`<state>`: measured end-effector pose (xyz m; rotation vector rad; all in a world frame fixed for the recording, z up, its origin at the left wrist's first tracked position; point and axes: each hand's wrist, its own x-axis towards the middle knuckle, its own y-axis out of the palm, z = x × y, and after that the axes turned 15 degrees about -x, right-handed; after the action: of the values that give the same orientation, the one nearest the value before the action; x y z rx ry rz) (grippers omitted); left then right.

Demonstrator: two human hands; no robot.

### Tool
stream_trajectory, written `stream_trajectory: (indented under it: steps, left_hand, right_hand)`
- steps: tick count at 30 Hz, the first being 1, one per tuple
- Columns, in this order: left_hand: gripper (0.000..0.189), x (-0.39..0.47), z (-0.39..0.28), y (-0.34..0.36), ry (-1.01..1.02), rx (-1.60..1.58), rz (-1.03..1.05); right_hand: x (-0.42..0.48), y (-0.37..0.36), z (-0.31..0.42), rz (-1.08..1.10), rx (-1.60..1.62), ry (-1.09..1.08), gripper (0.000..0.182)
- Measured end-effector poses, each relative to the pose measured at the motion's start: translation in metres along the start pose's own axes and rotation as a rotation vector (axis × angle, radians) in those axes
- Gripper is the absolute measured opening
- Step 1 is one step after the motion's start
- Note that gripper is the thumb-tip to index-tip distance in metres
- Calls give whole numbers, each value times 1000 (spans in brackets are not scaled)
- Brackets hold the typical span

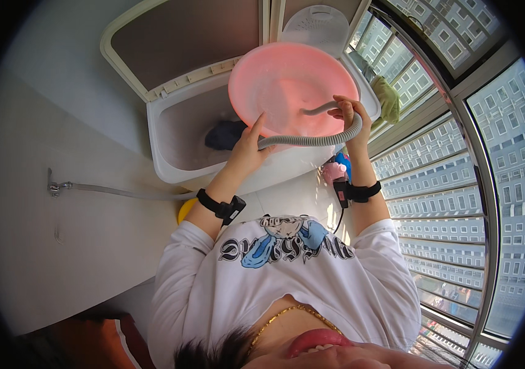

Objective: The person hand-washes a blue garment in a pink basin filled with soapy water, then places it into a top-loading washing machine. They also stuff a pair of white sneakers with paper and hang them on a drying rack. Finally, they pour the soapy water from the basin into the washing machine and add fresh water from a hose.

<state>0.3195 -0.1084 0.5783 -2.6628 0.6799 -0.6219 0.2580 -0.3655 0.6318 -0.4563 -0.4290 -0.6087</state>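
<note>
A grey corrugated hose [306,139] curves between my two hands, its far end reaching into a pink plastic basin [262,64]. My right hand [354,117] grips the hose near that end, over the basin's right side. My left hand [248,150] is at the basin's near left rim, with the hose passing under its thumb and its index finger pointing over the rim. Tilted, the basin rests on the right part of a white twin-tub washing machine [156,138]. A dark cloth [223,135] lies in the left tub, partly hidden by the basin and my left hand.
The washer's left lid [188,41] stands raised, and a translucent round cover [315,25] is behind the basin. A wall tap [54,187] feeds a thin hose [128,193]. Below my right hand is a pink bottle [334,173]. Green cloth [384,99] hangs by the windows.
</note>
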Motion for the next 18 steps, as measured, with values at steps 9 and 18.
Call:
stream_trajectory:
  steps: [9,18]
  left_hand:
    - [47,1,-28,-29,-188,-383,160]
    - [38,44,-79,-79,-141,-237,-68]
  right_hand:
    - [-11,-29,-24,48,-400,-130,44]
    - [7,-12,-57,114,90,642,61]
